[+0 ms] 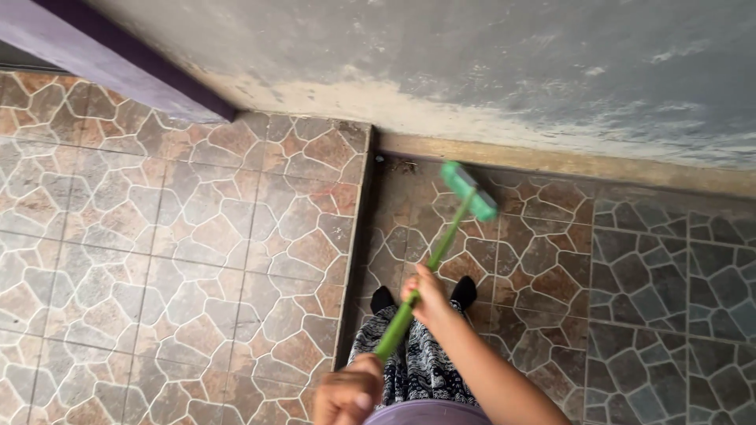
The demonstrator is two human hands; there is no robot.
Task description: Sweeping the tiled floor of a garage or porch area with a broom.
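The head view looks straight down on a tiled floor patterned like irregular stones in brown, rust and grey, with pale grout lines. A step edge runs from the wall toward the bottom of the picture, splitting the floor into a left part and a right part. Toward the right edge the tiles turn greyer. Along the top stands a grey, stained wall, its foot paler and worn, meeting the floor at a tan strip. At the upper left corner a purple beam slants across.

A green broom lies across the middle of the picture — its handle runs from the bottom centre up and rightward, and its blurred green head sits on the floor just beside the foot of the wall, right of the step edge.

The right hand grips the handle about halfway along, fingers curled round it and closed tight. The left hand, at the bottom edge, closes over the handle's upper end — its fingers are folded in a fist round the green shaft.

Below the hands show a black-and-white patterned skirt and two dark shoes planted on the floor close to the step edge.
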